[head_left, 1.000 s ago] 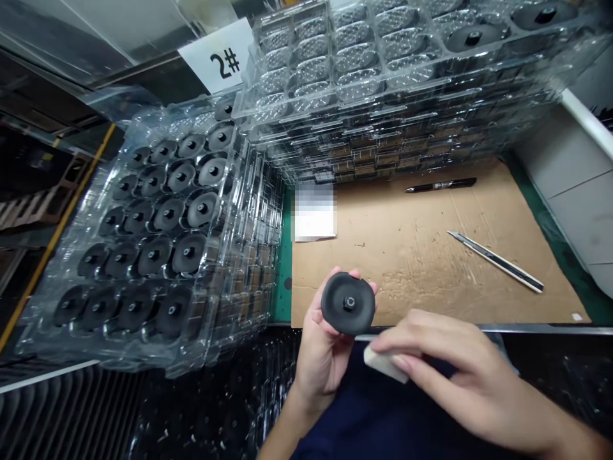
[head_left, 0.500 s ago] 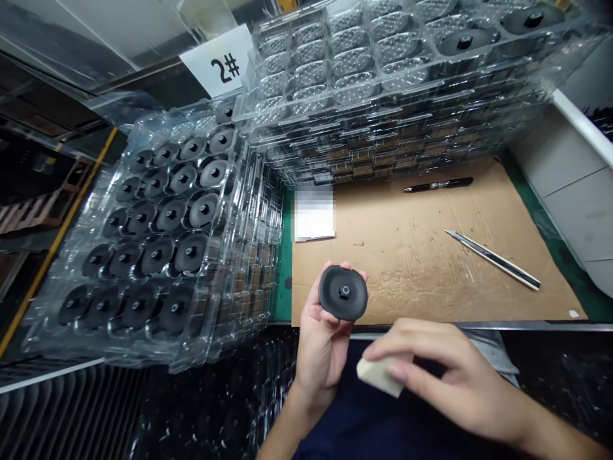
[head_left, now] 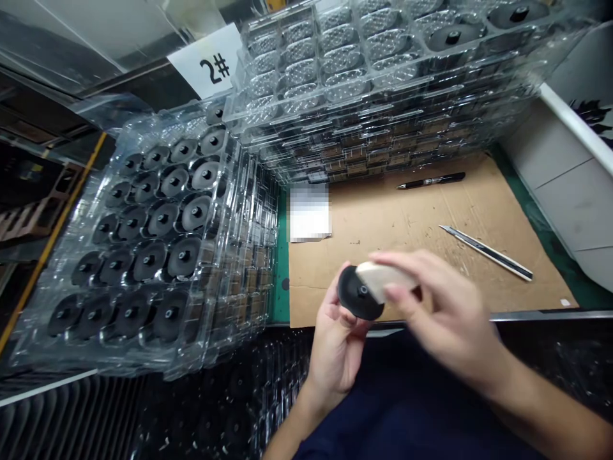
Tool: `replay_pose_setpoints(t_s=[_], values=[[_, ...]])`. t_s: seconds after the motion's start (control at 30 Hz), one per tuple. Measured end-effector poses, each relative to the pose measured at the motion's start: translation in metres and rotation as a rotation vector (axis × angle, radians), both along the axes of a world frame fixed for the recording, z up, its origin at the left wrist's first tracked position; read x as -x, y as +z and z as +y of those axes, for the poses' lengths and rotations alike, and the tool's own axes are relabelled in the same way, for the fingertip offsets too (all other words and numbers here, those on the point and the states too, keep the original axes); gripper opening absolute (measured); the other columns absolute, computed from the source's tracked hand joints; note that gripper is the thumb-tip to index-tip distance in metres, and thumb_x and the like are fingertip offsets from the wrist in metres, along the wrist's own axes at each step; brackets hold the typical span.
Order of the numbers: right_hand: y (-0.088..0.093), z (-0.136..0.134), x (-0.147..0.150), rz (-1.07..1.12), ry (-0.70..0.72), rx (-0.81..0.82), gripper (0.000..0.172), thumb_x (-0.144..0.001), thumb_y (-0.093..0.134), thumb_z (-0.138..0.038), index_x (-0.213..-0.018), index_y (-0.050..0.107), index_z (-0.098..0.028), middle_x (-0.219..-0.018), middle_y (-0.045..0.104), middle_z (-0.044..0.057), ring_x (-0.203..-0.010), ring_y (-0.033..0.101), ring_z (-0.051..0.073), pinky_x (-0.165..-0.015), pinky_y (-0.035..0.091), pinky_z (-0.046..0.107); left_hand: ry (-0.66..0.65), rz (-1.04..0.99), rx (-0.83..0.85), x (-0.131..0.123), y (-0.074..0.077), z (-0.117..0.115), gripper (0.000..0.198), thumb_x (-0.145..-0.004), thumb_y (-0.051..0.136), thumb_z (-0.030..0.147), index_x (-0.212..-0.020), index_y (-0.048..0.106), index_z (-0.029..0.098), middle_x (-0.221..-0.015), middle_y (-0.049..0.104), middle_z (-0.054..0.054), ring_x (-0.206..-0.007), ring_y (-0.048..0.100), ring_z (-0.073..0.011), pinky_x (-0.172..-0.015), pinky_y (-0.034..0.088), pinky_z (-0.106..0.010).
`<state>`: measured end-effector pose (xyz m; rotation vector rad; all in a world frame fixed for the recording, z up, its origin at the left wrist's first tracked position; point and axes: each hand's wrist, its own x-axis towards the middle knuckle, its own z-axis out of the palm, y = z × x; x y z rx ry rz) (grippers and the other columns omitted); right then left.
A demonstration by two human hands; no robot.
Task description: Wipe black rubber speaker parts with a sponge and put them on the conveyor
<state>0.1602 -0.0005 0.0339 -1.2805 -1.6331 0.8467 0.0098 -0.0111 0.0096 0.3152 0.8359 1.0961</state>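
Observation:
My left hand [head_left: 335, 342] grips a round black disc [head_left: 355, 295] with a small hub at its centre, held up over the front edge of the cardboard sheet [head_left: 412, 223]. My right hand [head_left: 438, 310] pinches a small off-white block [head_left: 383, 279] and presses it against the disc's upper right face. The right hand is slightly smeared by motion and covers part of the disc.
A stack of clear blister trays [head_left: 71, 255] full of the same black discs stands at the left. A taller stack of clear trays [head_left: 383, 121] runs along the back. A pen [head_left: 430, 181], a thin knife [head_left: 486, 253] and a white note [head_left: 309, 214] lie on the cardboard.
My right hand has risen from below the disc and brought the white block up onto the disc's face. The left hand shifted the disc slightly right and tilted it.

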Motion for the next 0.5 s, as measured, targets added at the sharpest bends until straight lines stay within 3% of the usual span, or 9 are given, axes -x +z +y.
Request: replay_pose_setpoints(t_s=[0.07,0.17,0.2,0.3,0.37,0.43,0.5], values=[[0.005,0.003,0.011,-0.027,0.136,-0.108,0.030,-0.087,0.048,-0.015,-0.116,0.056,-0.019,-0.100,0.064,0.006,-0.091,0.058,0.016,-0.084,0.047,0.032,-0.031,0.012,0.026,0.000,-0.001,-0.002,0.045,-0.083,0.060,0.024,-0.126,0.050,0.025,-0.125,0.058,-0.008,-0.117,0.053,-0.0236,-0.102,0.041,-0.036],[0.006,0.011,0.019,-0.067,0.349,-0.027,0.025,-0.088,0.045,-0.012,-0.108,0.058,-0.017,-0.092,0.065,0.004,-0.082,0.057,0.013,-0.077,0.048,0.028,-0.014,0.067,0.055,0.000,-0.004,-0.002,0.044,-0.080,0.063,0.018,-0.122,0.053,0.027,-0.128,0.056,-0.006,-0.114,0.055,-0.0231,-0.099,0.043,-0.034],[0.006,0.014,0.020,-0.086,0.363,-0.011,0.024,-0.088,0.044,-0.013,-0.106,0.059,-0.017,-0.090,0.064,0.004,-0.080,0.057,0.013,-0.074,0.047,0.027,-0.002,0.084,0.055,0.000,-0.005,-0.001,0.045,-0.078,0.065,0.018,-0.121,0.054,0.026,-0.127,0.057,-0.006,-0.113,0.056,-0.0231,-0.097,0.045,-0.033],[0.005,0.017,0.020,-0.119,0.215,-0.148,0.024,-0.088,0.044,-0.013,-0.108,0.058,-0.014,-0.088,0.063,0.006,-0.080,0.056,0.015,-0.075,0.046,0.030,-0.007,0.086,0.053,-0.001,-0.004,0.002,0.043,-0.076,0.068,0.021,-0.117,0.057,0.023,-0.117,0.063,-0.007,-0.109,0.058,-0.0226,-0.096,0.045,-0.032],[0.004,0.011,0.015,-0.099,0.221,-0.212,0.026,-0.087,0.046,-0.012,-0.111,0.056,-0.013,-0.091,0.064,0.006,-0.083,0.055,0.015,-0.079,0.045,0.031,-0.028,0.061,0.066,0.001,-0.001,0.005,0.044,-0.074,0.070,0.020,-0.116,0.057,0.023,-0.114,0.064,-0.006,-0.106,0.060,-0.0219,-0.096,0.045,-0.033],[0.003,0.003,0.006,-0.102,0.321,-0.158,0.027,-0.086,0.047,-0.010,-0.111,0.056,-0.016,-0.092,0.063,0.004,-0.084,0.055,0.013,-0.080,0.045,0.028,-0.039,0.042,0.083,0.004,0.002,0.008,0.048,-0.069,0.073,0.015,-0.114,0.058,0.026,-0.115,0.064,-0.003,-0.103,0.062,-0.0220,-0.093,0.047,-0.033],[0.002,-0.003,-0.003,-0.173,0.305,-0.070,0.027,-0.086,0.049,-0.010,-0.110,0.057,-0.017,-0.089,0.063,0.003,-0.080,0.055,0.012,-0.075,0.045,0.025,-0.037,0.032,0.093,0.006,0.004,0.009,0.055,-0.061,0.078,0.012,-0.110,0.060,0.027,-0.114,0.064,-0.001,-0.101,0.062,-0.0214,-0.087,0.050,-0.029]])
